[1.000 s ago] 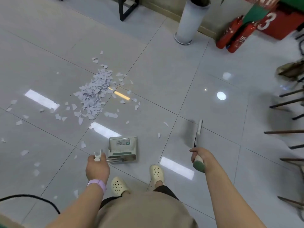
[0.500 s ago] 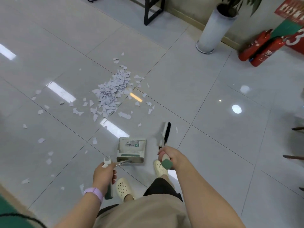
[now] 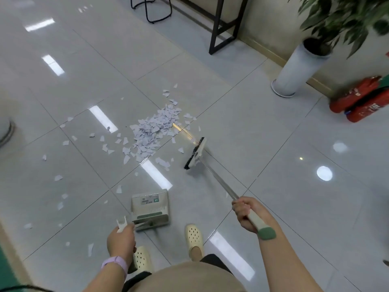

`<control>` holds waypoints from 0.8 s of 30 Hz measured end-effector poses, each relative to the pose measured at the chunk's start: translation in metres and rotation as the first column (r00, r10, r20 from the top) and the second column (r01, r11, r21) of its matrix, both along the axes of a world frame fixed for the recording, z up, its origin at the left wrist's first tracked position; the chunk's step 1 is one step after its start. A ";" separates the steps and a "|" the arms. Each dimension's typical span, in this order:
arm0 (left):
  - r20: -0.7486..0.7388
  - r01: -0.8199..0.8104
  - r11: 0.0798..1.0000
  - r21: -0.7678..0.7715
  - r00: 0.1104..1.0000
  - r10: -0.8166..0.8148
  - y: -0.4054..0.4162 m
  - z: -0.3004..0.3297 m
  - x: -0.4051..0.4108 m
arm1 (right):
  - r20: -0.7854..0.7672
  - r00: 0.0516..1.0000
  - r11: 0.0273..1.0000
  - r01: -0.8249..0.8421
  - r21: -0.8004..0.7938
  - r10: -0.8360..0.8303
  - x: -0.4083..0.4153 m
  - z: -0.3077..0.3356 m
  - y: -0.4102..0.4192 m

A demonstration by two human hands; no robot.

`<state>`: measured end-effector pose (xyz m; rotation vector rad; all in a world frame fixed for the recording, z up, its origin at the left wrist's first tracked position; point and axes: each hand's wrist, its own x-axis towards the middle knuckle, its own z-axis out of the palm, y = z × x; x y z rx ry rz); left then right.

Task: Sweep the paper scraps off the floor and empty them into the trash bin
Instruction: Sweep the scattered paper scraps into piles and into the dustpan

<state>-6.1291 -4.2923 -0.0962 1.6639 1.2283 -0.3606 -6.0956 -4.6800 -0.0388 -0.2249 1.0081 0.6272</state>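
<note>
The plant [image 3: 345, 15] is cut off by the top edge, its leaves blurred.

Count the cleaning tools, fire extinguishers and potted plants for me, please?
Cleaning tools: 2, the broom and the dustpan
Fire extinguishers: 2
Potted plants: 1
Total: 5

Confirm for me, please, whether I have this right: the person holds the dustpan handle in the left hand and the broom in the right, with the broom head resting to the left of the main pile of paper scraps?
Not quite: in the head view the broom head sits to the right of the main pile of paper scraps, not the left. The rest holds: the left hand grips the dustpan handle and the right hand grips the broom.
</note>
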 end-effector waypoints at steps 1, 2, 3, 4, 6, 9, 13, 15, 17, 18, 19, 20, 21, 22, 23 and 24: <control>0.008 0.012 1.000 0.014 1.000 -0.013 -0.012 0.000 0.004 | -0.017 1.000 0.999 -0.002 -0.040 0.001 -0.004 0.005 -0.007; 0.012 0.029 0.999 0.023 1.000 -0.029 -0.024 0.000 0.009 | -0.049 0.999 0.995 -0.007 -0.102 0.002 -0.008 0.009 -0.012; 0.020 0.050 0.998 0.033 0.999 -0.050 -0.037 0.001 0.014 | -0.084 0.996 0.985 -0.013 -0.174 -0.002 -0.010 0.013 -0.015; 0.027 0.064 0.997 0.047 0.998 -0.065 -0.049 0.001 0.019 | -0.116 0.993 0.969 -0.010 -0.245 -0.019 -0.012 0.015 -0.018; 0.038 0.071 0.995 0.069 0.997 -0.073 -0.069 0.003 0.030 | -0.142 0.988 0.933 0.008 -0.361 -0.064 -0.013 0.019 -0.025; 0.047 0.086 0.991 0.102 0.995 -0.092 -0.089 0.005 0.042 | -0.158 0.978 0.877 0.045 -0.479 -0.137 -0.018 0.019 -0.041; 0.078 0.080 0.987 0.141 0.993 -0.091 -0.109 0.008 0.048 | -0.269 0.950 0.810 -0.031 -0.586 -0.158 -0.026 0.014 -0.060; 0.084 0.066 0.986 0.155 0.993 -0.080 -0.114 0.010 0.048 | -0.377 0.922 0.753 -0.188 -0.630 -0.086 -0.030 0.011 -0.062; 0.085 0.078 0.982 0.172 0.992 -0.093 -0.115 0.012 0.046 | -0.433 0.901 0.737 -0.266 -0.622 -0.040 -0.032 0.005 -0.061; 0.086 0.087 0.980 0.181 0.991 -0.104 -0.114 0.013 0.044 | -0.442 0.897 0.746 -0.272 -0.608 -0.033 -0.031 0.001 -0.058; 0.090 0.095 0.977 0.189 0.989 -0.114 -0.113 0.014 0.043 | -0.443 0.896 0.762 -0.278 -0.585 -0.013 -0.029 -0.002 -0.054; 0.096 0.092 0.977 0.191 0.989 -0.111 -0.110 0.015 0.041 | -0.447 0.894 0.772 -0.298 -0.561 0.020 -0.025 -0.004 -0.047; 0.106 0.076 0.979 0.187 0.990 -0.096 -0.108 0.017 0.040 | -0.453 0.888 0.768 -0.344 -0.541 0.079 -0.020 -0.007 -0.039; 0.113 0.055 0.983 0.176 0.991 -0.075 -0.106 0.018 0.038 | -0.454 0.878 0.750 -0.401 -0.526 0.152 -0.014 -0.010 -0.030; 0.118 0.035 0.985 0.166 0.992 -0.055 -0.102 0.020 0.036 | -0.441 0.870 0.731 -0.446 -0.516 0.220 -0.006 -0.013 -0.020; 0.118 0.018 0.988 0.156 0.992 -0.036 -0.098 0.020 0.035 | -0.416 0.867 0.724 -0.471 -0.504 0.275 0.001 -0.014 -0.010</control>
